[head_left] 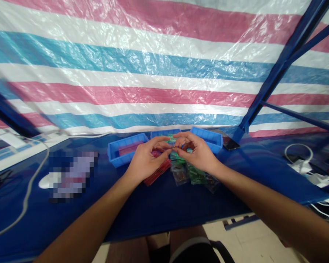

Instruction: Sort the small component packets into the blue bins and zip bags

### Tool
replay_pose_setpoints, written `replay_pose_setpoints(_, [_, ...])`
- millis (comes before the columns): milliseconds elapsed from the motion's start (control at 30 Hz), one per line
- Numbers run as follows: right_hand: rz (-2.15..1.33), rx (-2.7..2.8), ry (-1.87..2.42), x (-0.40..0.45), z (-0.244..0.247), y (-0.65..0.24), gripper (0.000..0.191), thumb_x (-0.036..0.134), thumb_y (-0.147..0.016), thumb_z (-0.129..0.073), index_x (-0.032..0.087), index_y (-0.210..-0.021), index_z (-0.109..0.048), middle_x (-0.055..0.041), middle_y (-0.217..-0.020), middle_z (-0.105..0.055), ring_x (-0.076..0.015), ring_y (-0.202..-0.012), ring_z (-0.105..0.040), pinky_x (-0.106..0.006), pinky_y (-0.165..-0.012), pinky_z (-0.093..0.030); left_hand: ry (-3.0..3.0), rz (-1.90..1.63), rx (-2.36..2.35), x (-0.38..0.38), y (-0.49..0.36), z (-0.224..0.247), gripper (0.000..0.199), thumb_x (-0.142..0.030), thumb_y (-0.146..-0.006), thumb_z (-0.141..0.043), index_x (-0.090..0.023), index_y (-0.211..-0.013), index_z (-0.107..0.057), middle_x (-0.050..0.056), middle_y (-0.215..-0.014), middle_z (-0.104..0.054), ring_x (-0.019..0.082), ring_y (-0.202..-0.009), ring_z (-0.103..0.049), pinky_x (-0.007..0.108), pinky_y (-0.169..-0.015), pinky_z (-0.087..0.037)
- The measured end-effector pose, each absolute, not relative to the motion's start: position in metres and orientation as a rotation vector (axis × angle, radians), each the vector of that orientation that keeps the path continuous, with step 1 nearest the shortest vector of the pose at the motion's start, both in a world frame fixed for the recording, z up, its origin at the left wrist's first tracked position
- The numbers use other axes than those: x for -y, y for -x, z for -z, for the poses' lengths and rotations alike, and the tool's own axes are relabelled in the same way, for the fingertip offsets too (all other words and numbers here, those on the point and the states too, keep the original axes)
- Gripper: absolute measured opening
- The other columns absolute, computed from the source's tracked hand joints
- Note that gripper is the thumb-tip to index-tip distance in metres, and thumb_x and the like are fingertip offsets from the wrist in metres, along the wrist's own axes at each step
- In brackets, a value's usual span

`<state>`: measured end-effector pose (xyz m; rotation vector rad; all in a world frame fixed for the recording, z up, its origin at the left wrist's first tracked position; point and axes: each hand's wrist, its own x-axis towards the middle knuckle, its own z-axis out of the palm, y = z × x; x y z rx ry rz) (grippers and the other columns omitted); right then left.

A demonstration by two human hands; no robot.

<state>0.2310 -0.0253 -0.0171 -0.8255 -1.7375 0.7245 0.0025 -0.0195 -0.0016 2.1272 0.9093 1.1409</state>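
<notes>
My left hand [146, 157] and my right hand [193, 148] meet fingertip to fingertip above the table. Both are closed in a pinch; whatever sits between the tips is too small to make out. Beneath my left hand lies a stack of red packets [157, 173]. Under my right hand are green packets [196, 174] and a dark clear packet [180, 174], partly covered by the hand. Behind the hands stand three blue bins: the left bin [116, 160] holds something red, the middle bin [164, 132] shows green, and the right bin [215, 140] is partly hidden.
A dark phone [230, 143] lies beside the right bin. At left are a white mouse [45, 181], a pixelated purple item [76, 173] and a cable [29, 193]. White chargers [301, 166] sit at right. A striped plastic sheet [153, 80] hangs behind, with blue frame bars [276, 73].
</notes>
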Motion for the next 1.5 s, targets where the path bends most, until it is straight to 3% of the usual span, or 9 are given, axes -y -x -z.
replay_pose_setpoints(267, [-0.861,1.677,0.736,0.029,0.02,-0.226,0.035,0.034,-0.093,-0.082,0.028,-0.125,-0.068,-0.0022,-0.104,-0.077,-0.0223,-0.096,-0.077,-0.038,-0.087,-0.063,-2.259,-1.145,-0.93,0.024,-0.003,-0.002,0.047,-0.024,-0.093,-0.074,-0.024,-0.139,-0.065,0.002,-0.108,-0.084,0.024,-0.1,-0.081,0.04,-0.103,-0.06])
replay_pose_setpoints(500, [-0.896,1.689,0.7,0.03,0.025,-0.218,0.036,0.025,-0.09,-0.081,0.026,-0.124,-0.069,-0.0003,-0.096,-0.075,-0.0187,-0.086,-0.074,-0.034,-0.082,-0.061,-2.273,-1.148,-0.968,0.027,-0.007,-0.004,0.05,-0.014,-0.084,-0.071,-0.023,-0.133,-0.064,-0.003,-0.097,-0.081,0.02,-0.09,-0.08,0.033,-0.091,-0.058])
replay_pose_setpoints(700, [-0.921,1.64,0.719,0.032,0.023,-0.213,0.035,0.026,-0.087,-0.079,0.025,-0.119,-0.068,0.0015,-0.089,-0.069,-0.0168,-0.08,-0.069,-0.033,-0.08,-0.059,-2.249,-1.116,-0.933,0.025,-0.006,-0.002,0.058,-0.012,-0.084,-0.069,-0.022,-0.141,-0.06,-0.001,-0.102,-0.083,0.02,-0.095,-0.08,0.034,-0.096,-0.058])
replay_pose_setpoints(933, [-0.909,1.524,0.798,0.027,0.019,-0.218,0.028,0.033,-0.085,-0.08,0.024,-0.109,-0.067,0.0009,-0.086,-0.069,-0.0168,-0.079,-0.067,-0.033,-0.077,-0.058,-2.224,-1.227,-1.023,0.018,-0.006,0.001,0.057,-0.02,-0.094,-0.07,-0.021,-0.149,-0.056,0.003,-0.108,-0.081,0.022,-0.098,-0.079,0.038,-0.097,-0.061])
replay_pose_setpoints(1100, [-0.854,1.406,0.83,0.021,0.018,-0.224,0.032,0.042,-0.086,-0.085,0.024,-0.106,-0.067,-0.0004,-0.087,-0.069,-0.0177,-0.079,-0.068,-0.033,-0.076,-0.058,-2.47,-1.389,-1.021,0.019,0.0,-0.001,0.025,-0.028,-0.101,-0.072,-0.022,-0.125,-0.073,0.008,-0.121,-0.074,0.025,-0.113,-0.074,0.04,-0.103,-0.06])
replay_pose_setpoints(1167, [-0.91,1.406,0.796,0.023,0.016,-0.223,0.035,0.045,-0.086,-0.088,0.025,-0.105,-0.068,-0.0007,-0.089,-0.072,-0.0186,-0.081,-0.07,-0.035,-0.079,-0.06,-2.551,-1.353,-0.932,0.022,-0.001,-0.003,0.024,-0.031,-0.101,-0.076,-0.022,-0.123,-0.077,0.009,-0.124,-0.075,0.026,-0.116,-0.073,0.041,-0.106,-0.059])
replay_pose_setpoints(1267, [-1.051,1.464,0.69,0.029,0.013,-0.22,0.035,0.05,-0.089,-0.088,0.026,-0.108,-0.071,-0.0027,-0.099,-0.079,-0.0214,-0.092,-0.076,-0.039,-0.089,-0.064,-2.552,-1.288,-0.894,0.026,-0.006,-0.005,0.034,-0.034,-0.099,-0.081,-0.02,-0.129,-0.077,0.01,-0.124,-0.078,0.025,-0.112,-0.076,0.039,-0.103,-0.06])
replay_pose_setpoints(1333, [-1.074,1.498,0.666,0.032,0.011,-0.22,0.034,0.054,-0.093,-0.084,0.027,-0.111,-0.073,-0.004,-0.105,-0.081,-0.0223,-0.094,-0.078,-0.041,-0.091,-0.065,-2.494,-1.259,-0.933,0.025,-0.007,-0.004,0.026,-0.034,-0.104,-0.074,-0.021,-0.126,-0.079,0.008,-0.12,-0.08,0.024,-0.107,-0.077,0.037,-0.099,-0.061])
replay_pose_setpoints(1500, [-0.772,1.5,0.815,0.03,0.015,-0.226,0.032,0.051,-0.095,-0.083,0.025,-0.113,-0.076,-0.0056,-0.106,-0.079,-0.0212,-0.089,-0.076,-0.037,-0.082,-0.064,-2.234,-1.294,-1.042,0.019,-0.001,0.0,0.025,-0.041,-0.107,-0.069,-0.024,-0.12,-0.082,0.006,-0.114,-0.085,0.025,-0.102,-0.082,0.037,-0.094,-0.062])
